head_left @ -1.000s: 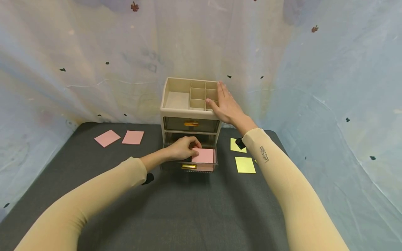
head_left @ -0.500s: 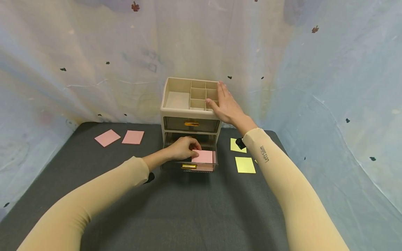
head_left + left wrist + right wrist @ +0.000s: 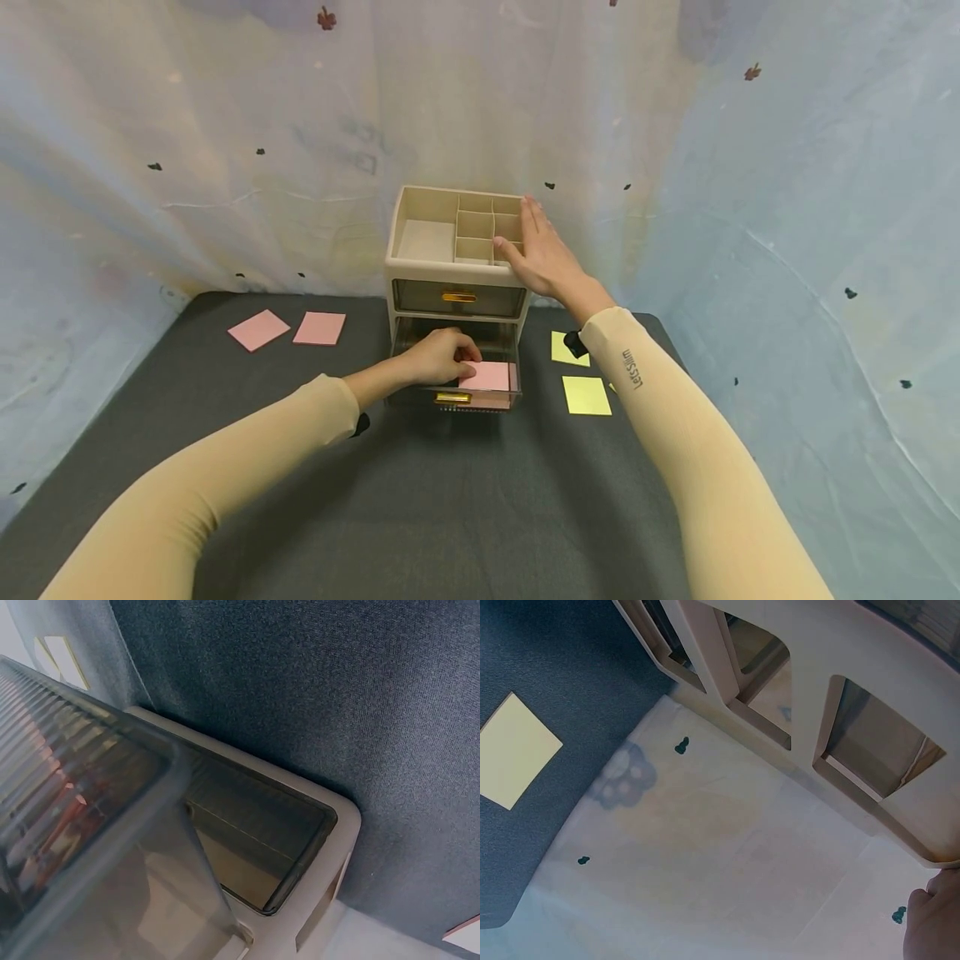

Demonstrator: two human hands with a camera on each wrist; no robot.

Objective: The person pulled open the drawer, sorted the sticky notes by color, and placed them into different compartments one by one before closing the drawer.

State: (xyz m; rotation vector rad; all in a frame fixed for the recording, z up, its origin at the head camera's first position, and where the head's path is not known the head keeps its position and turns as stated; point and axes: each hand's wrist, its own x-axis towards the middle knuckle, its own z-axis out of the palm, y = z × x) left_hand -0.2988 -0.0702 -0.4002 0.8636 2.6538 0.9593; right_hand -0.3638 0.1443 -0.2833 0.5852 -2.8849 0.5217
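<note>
In the head view a beige organizer [image 3: 456, 268] stands on the dark table with its middle drawer [image 3: 405, 397] pulled out. My left hand [image 3: 438, 357] reaches into that drawer, thumb and fingers pinching a pink note pad [image 3: 487, 377]; another pink piece lies beneath or beside it. My right hand [image 3: 546, 258] rests with extended fingers on the organizer's top right edge. In the left wrist view the see-through drawer [image 3: 82, 817] fills the left side, fingers dim behind it. The right wrist view shows the organizer's side openings and part of my right hand [image 3: 936, 919] at the corner.
Two pink notes [image 3: 258, 330] [image 3: 319, 328] lie on the table to the left. Yellow notes [image 3: 587, 395] lie right of the organizer, one partly under the right sleeve's line of view. A patterned curtain [image 3: 465, 100] hangs behind the table [image 3: 420, 517].
The pink pad in my left hand has sunk slightly lower into the drawer. My right hand has stayed on the organizer's edge.
</note>
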